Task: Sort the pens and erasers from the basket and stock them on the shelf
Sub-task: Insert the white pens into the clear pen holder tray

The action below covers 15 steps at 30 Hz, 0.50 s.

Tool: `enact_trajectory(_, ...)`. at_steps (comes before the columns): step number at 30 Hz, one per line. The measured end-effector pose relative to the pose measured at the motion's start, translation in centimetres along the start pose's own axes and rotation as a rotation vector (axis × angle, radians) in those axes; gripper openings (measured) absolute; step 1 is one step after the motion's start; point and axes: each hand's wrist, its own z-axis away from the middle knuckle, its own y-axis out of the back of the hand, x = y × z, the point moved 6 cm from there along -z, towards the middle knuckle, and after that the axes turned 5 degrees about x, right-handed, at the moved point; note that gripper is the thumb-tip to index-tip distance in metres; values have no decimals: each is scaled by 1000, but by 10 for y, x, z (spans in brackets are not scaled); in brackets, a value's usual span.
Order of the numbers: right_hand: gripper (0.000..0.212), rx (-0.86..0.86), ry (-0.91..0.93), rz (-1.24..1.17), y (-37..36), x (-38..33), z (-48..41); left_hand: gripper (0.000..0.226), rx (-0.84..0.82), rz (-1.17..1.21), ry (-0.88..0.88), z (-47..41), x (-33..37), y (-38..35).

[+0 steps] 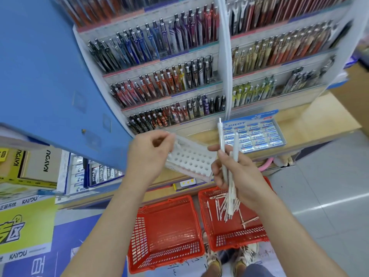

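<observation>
Right basket (239, 239): loose pens (219, 208) on its floor, mostly toward the back-left corner. Left basket (165, 232) sits alongside it. Pilot box (279, 132) on the counter (319, 124): rows of erasers (253, 136). Left hand (146, 158): fingers curled, pinching the left end of a tilted holed tray (191, 158). Right hand (241, 176): fingers wrapped round a pen bundle (221, 140). The bundle's tips stick up past the fingers, just beside the tray's right edge; its lower ends hang over the right basket.
</observation>
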Motion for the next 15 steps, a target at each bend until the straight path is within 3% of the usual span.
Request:
enact_trajectory(2, 24, -63, 43, 114, -9, -10, 4, 16, -186, 257, 90, 12, 17, -17)
enact_trajectory(5, 20, -96, 82, 233, -18, -17, 7, 24, -294, 403, 124, 18, 31, -31)
enact_trajectory(9, 25, -158, 66, 292, -26, -21, 12, 18, -249, 478, 110, 10, 32, -23)
enact_trajectory(15, 29, -30, 19, 208, -13, -22, 9, 7, -160, 568, 148, 1, 17, -2)
